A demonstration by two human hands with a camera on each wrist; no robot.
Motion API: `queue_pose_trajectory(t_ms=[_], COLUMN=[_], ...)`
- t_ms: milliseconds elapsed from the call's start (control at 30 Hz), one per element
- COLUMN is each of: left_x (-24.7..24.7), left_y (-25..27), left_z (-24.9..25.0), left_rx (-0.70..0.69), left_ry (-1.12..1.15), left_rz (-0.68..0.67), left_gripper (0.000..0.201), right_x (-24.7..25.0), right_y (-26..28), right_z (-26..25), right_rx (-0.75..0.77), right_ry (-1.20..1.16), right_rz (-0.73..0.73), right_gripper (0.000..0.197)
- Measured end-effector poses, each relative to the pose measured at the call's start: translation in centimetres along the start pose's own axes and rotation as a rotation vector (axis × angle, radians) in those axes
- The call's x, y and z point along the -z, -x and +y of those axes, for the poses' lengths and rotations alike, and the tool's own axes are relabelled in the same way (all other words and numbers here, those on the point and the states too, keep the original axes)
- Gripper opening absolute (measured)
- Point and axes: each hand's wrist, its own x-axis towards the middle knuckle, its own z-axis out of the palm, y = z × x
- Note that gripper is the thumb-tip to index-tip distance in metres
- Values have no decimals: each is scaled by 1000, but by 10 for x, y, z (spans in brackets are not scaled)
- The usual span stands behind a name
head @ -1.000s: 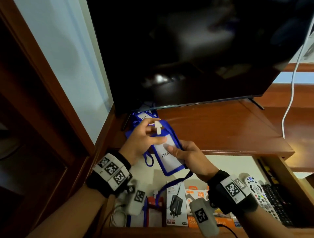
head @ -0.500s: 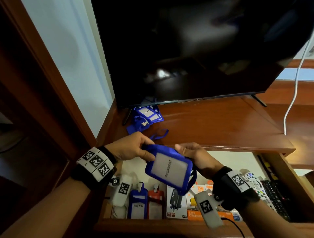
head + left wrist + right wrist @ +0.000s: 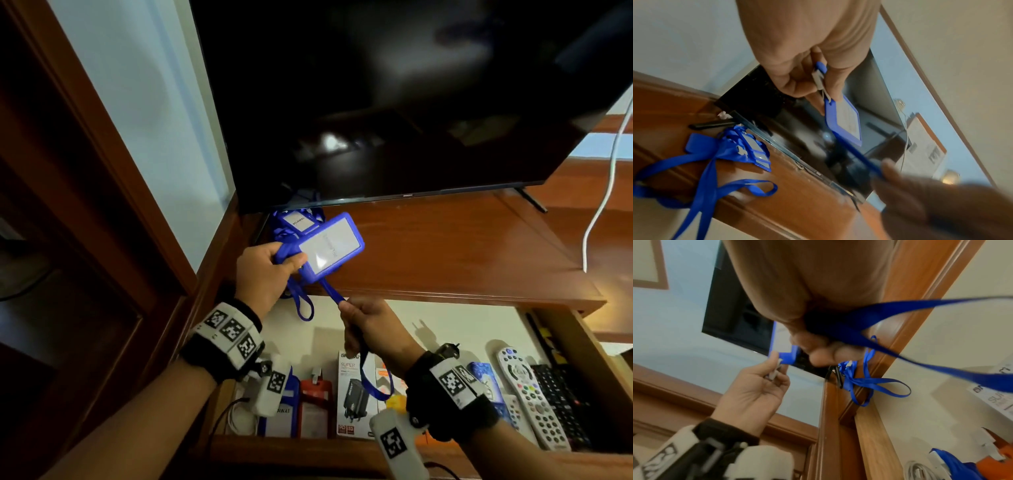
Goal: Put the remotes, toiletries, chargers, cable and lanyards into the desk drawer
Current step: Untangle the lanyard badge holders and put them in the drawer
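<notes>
My left hand (image 3: 287,263) pinches the clip end of a blue lanyard badge holder (image 3: 329,246) and holds it above the desk's front edge, its clear window facing up. From the holder a blue strap (image 3: 330,293) runs down to my right hand (image 3: 342,306), which grips it over the open drawer (image 3: 308,448); the rest of the loop hangs below that wrist. The left wrist view shows my fingers (image 3: 818,97) on the metal clip (image 3: 820,81). In the right wrist view the strap (image 3: 900,353) passes through my fist. Under the TV lie more blue lanyards (image 3: 298,222).
The drawer holds lanyards (image 3: 315,404), charger boxes (image 3: 352,394), white remotes (image 3: 534,394) and a black remote (image 3: 561,404). A large TV (image 3: 394,102) stands on the desk (image 3: 445,246). At the right a white cable (image 3: 606,192) hangs. Wooden framing (image 3: 102,154) closes the left side.
The badge holder rose from over the drawer to desk height and turned. My right hand left the holder and now grips the strap lower down, drawing it taut.
</notes>
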Motion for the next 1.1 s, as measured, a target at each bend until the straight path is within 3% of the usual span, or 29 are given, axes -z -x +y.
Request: queue_pose_trajectory(t_ms=[133,267,367,433,533,633,700,833,967,1100], left_x=[-7,-12,-9,-6,0,0,-4,-15,-23,-24], left_y=[7,21,29,26,19,16,17,18,12,6], left_z=[-10,-18,-10,-8,-7,-9,-5,11,9,-8], left_rx=[-147,-279,-313,-277,-92,21,78,204,237,189], left_ry=[-287,-456,-550,-501,-191,160,376,627,515,280], left_rz=[-41,-339,-598,-744,-863,-743,-628,-382,-117,23], left_gripper=[20,20,12,11,12,20,11,13,10,4], right_x=[7,25,41,49,56,52,41,14,3,3], right_y=[6,-4,-17,-22,-22,-19,-18,-24,-26,-21], right_z=[-19,-32,-34,-32,-28,-20,-13,8,15,10], right_rx=[41,201,238,240,160,109,55,-14,-27,-8], right_ry=[268,564,677,658,437,105,-81,-306,-341,-98], right_rz=[-38,-82,-70,-102,-198,-159,-71,-180,-134,-77], right_gripper=[35,30,30,24,22,25,28,23,29,35])
